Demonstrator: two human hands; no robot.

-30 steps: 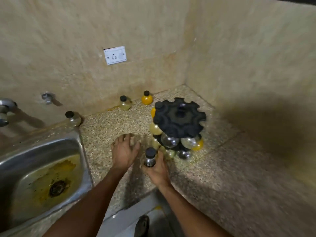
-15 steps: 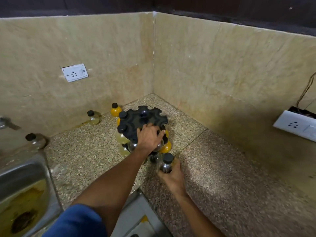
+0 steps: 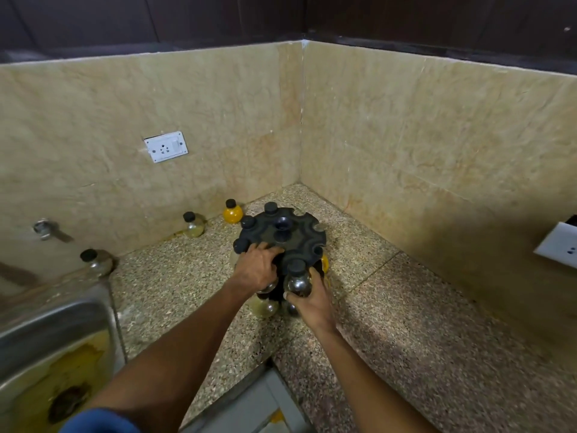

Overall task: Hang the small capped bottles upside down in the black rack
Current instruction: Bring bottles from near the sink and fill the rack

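Note:
The black rack (image 3: pixel 293 235) stands on the speckled counter near the wall corner, with several small bottles in its notches and more below its top disc. My left hand (image 3: pixel 257 265) lies on the rack's near-left rim, fingers curled over it. My right hand (image 3: pixel 309 303) grips a clear bottle with a black cap (image 3: pixel 298 278), cap up, right at the rack's near edge. Loose bottles stand by the left wall: an orange one (image 3: pixel 232 211), a pale one (image 3: pixel 193 225) and a clear one (image 3: pixel 95 260).
A steel sink (image 3: pixel 46 348) with yellow stains lies at the lower left, a tap stub (image 3: pixel 43 228) on the wall above it. A white socket (image 3: pixel 165 147) sits on the left wall and another (image 3: pixel 559 245) on the right wall. The counter's front edge notches inward below my arms.
My right hand has lifted the clear bottle up and forward to the rack's near edge. My left hand stays on the rack's rim. The view has tilted and shifted.

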